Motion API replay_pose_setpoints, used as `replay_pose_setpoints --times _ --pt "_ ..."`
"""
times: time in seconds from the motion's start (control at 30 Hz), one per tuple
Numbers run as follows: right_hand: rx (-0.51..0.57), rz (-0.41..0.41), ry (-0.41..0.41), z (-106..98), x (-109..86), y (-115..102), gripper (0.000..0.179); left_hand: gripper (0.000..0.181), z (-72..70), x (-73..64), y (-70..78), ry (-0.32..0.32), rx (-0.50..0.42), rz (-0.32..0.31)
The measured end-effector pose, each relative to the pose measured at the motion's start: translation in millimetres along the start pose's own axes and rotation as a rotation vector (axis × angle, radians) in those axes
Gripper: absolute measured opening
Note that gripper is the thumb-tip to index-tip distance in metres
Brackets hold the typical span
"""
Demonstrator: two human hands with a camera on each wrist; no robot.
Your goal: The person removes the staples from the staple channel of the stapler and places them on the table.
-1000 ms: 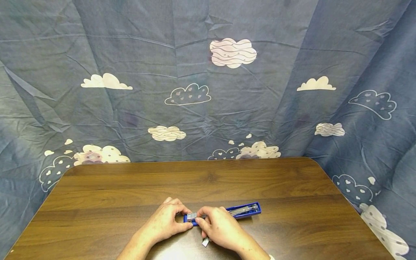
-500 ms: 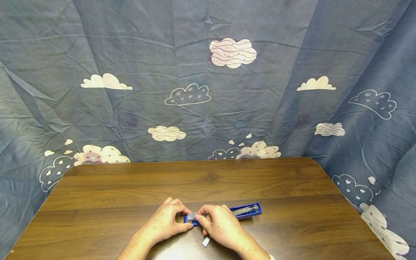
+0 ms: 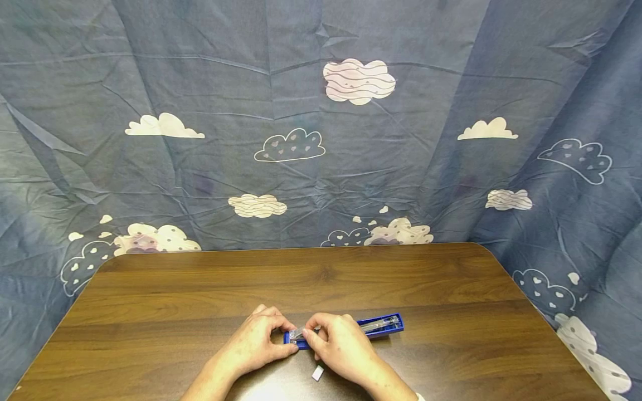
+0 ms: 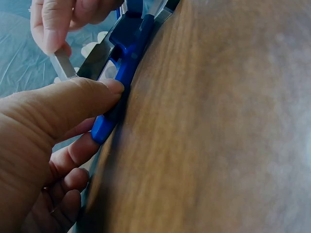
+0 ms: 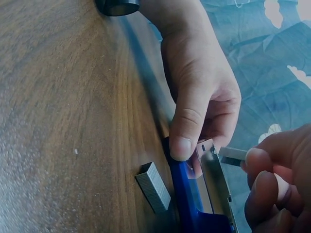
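Observation:
A blue stapler (image 3: 398, 323), its metal magazine exposed, lies on the wooden table. My left hand (image 3: 253, 338) holds its left end between thumb and fingers; in the left wrist view the thumb (image 4: 92, 90) presses along the blue body. My right hand (image 3: 341, 345) is above the stapler's middle, hiding part of it. Between its thumb and index finger it pinches a strip of staples (image 5: 233, 155), whose free end is close to the magazine (image 5: 214, 177). A second short strip of staples (image 5: 153, 188) lies on the table beside the stapler, in front of my right hand in the head view.
The brown wooden table (image 3: 200, 289) extends around both hands, with rounded far corners. A blue curtain (image 3: 321, 167) with cloud prints hangs right behind its far edge.
My right fingers have risen slightly off the loose strip on the table, which now shows apart from them. The pinched strip has turned more in line with the stapler. My left hand stays put.

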State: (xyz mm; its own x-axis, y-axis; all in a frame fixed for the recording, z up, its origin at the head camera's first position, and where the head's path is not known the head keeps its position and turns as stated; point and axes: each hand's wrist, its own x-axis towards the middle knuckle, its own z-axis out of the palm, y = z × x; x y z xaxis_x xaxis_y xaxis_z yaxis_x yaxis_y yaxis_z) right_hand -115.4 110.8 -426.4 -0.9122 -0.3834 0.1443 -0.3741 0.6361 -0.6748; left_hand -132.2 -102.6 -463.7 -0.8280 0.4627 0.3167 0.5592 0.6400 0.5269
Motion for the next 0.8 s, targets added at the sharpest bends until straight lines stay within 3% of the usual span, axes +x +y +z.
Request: replay_pose_setpoints --times 0.43,0.8 --pt "0.031 -0.004 0.041 -2.7 -0.3 -1.1 0.007 0.024 2.4 -0.7 -1.8 0.027 0.016 0.018" --pt "0.046 0.004 0.032 -4.4 -0.1 -1.0 0.006 0.024 -1.8 -0.1 1.3 -0.008 -0.010 -0.011"
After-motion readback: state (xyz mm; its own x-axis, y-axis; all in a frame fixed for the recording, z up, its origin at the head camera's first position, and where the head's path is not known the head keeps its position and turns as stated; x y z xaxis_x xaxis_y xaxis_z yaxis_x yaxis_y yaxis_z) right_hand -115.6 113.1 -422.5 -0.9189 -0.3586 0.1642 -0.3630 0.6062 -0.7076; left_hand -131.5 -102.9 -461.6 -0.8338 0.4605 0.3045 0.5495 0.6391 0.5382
